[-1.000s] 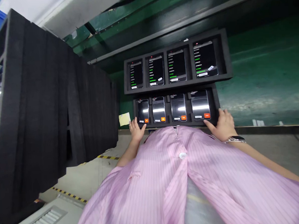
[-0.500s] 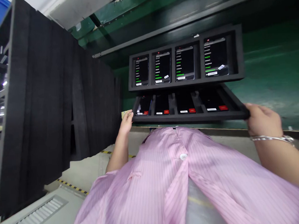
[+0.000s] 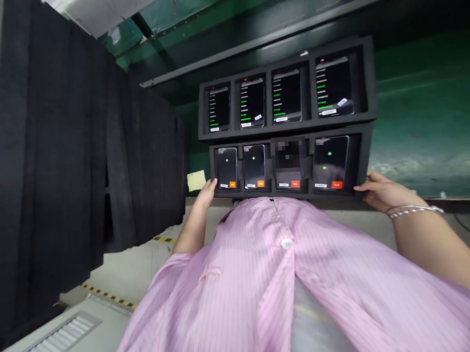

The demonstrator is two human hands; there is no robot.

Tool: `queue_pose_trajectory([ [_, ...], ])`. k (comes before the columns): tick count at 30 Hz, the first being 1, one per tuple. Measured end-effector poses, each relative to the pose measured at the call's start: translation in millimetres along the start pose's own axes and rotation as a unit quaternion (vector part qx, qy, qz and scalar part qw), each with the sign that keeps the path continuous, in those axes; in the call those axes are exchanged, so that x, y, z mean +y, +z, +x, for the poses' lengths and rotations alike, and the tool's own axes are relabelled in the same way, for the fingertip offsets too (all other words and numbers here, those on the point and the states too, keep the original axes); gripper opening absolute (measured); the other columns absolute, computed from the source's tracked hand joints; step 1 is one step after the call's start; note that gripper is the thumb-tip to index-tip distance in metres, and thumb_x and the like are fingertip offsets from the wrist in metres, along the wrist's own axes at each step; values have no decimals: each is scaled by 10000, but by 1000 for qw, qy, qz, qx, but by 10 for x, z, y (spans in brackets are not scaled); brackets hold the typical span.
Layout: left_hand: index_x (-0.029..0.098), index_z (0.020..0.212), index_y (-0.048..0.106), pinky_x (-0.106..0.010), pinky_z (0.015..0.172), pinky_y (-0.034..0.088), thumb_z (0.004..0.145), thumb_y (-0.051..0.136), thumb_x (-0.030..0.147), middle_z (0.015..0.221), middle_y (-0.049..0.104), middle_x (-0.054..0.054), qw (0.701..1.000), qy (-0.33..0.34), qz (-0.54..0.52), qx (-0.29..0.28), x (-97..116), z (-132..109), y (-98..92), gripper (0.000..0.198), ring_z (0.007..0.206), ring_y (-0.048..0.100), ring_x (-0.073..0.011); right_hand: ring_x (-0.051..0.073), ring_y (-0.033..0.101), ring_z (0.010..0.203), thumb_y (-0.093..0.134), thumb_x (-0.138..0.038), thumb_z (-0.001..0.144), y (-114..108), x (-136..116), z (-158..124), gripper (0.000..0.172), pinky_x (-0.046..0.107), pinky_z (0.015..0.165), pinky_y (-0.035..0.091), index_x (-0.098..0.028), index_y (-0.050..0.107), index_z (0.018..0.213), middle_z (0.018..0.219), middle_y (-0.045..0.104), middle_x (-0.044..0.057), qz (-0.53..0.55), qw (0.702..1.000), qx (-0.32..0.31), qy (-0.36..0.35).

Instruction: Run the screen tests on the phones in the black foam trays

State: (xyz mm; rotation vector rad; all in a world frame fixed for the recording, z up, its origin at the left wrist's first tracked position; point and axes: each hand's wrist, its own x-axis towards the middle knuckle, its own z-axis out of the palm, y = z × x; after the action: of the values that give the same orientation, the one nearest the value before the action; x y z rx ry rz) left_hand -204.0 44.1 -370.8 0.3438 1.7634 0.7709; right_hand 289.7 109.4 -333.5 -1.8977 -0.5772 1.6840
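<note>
A black foam tray (image 3: 310, 193) lies flat at the bench's front edge, holding several phones with orange-red labels or buttons at their lower corners. My left hand (image 3: 207, 193) grips its left front corner. At its right front corner, my right hand (image 3: 379, 189) holds the edge between thumb and fingers. Directly behind, nearly touching it, is a second black tray (image 3: 372, 79) whose phones show lists of white and green text. The rightmost phone (image 3: 334, 87) in that rear tray bears small white stickers.
A tall stack of black foam trays (image 3: 67, 137) stands at the left. A yellow paper note (image 3: 196, 181) lies on the green bench (image 3: 425, 134) beside my left hand. A metal rail (image 3: 251, 42) runs behind the trays.
The front tray has gone from tilted to flat, and its phone screens now show green marks. My right hand has shifted left, its fingers less wrapped. The yellow note is more exposed.
</note>
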Motion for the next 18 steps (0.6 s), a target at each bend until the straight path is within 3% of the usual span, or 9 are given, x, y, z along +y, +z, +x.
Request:
queue_pose_trajectory([
  [3, 241, 1408, 616, -417, 1126, 538, 1038, 607, 391, 1494, 645, -108, 998, 23, -33, -44, -46, -129, -34, 399, 1411, 596, -265, 125, 584, 677, 661, 50, 544, -13, 31, -34, 435, 206, 621, 458, -266, 627, 839, 721, 639, -49, 43, 999, 23, 18],
  [7, 221, 1364, 658, -443, 1212, 469, 926, 752, 472, 1454, 672, -114, 990, 113, -65, -57, 27, -298, -154, 514, 1431, 574, -286, 130, 569, 662, 618, 56, 543, 5, 113, 25, 459, 233, 640, 443, -257, 617, 878, 696, 633, -56, 79, 996, 43, 27],
  [12, 180, 1235, 749, -494, 1183, 502, 774, 878, 597, 1296, 758, -124, 956, 289, -7, -42, 418, -735, -293, 634, 1296, 675, -338, 151, 582, 633, 527, 38, 578, 126, 213, 108, 377, 272, 646, 454, -225, 607, 835, 665, 635, -25, 77, 995, 31, 54],
  [15, 190, 1262, 762, -476, 1129, 553, 806, 883, 552, 1284, 768, -113, 941, 332, 36, -53, 661, -1116, -277, 595, 1225, 718, -326, 156, 571, 594, 522, 24, 649, 206, 225, 120, 280, 295, 649, 476, -219, 572, 779, 637, 619, -4, 60, 996, 29, 61],
  [18, 181, 1299, 755, -455, 1122, 561, 840, 873, 512, 1293, 764, -113, 931, 355, 76, -43, 772, -1379, -219, 578, 1219, 722, -318, 164, 565, 576, 560, -26, 742, 254, 226, 138, 196, 329, 643, 494, -221, 544, 752, 642, 626, 28, 34, 998, 25, 49],
])
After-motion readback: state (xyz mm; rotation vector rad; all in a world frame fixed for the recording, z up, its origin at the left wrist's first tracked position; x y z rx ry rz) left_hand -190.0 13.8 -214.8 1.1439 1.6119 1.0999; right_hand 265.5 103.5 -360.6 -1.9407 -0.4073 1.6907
